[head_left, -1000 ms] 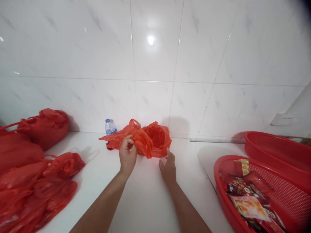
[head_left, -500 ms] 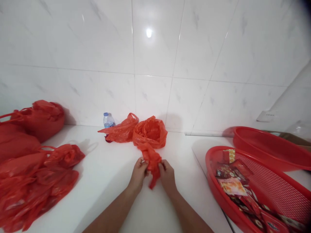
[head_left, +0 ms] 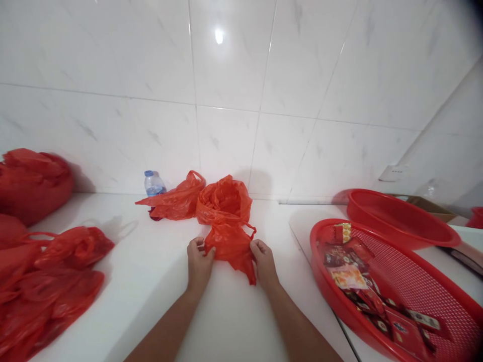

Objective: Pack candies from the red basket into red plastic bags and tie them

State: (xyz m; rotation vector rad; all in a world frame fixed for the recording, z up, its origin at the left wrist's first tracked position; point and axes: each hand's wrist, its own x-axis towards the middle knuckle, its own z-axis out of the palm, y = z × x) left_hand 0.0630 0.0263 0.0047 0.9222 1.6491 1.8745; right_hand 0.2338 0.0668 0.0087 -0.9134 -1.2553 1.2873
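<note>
A thin red plastic bag is spread between my two hands over the white table, its loose corner hanging to the lower right. My left hand pinches its left edge between thumb and fingers. On the opposite edge, my right hand also has a closed grip. Just behind, touching or overlapping the held bag, sits a round bundle of crumpled red bags. To its left lies another red bag, partly in front of a small clear bottle with a blue cap.
Full red bags cover the left side, with a large red bundle behind. At right, a red mesh basket holds several snack packets. Behind it are a red basin and a cardboard box. A tiled wall bounds the table.
My hands have moved apart, and the bunched bag between them is now spread wider. The view has shifted, so the surroundings appear farther left.
</note>
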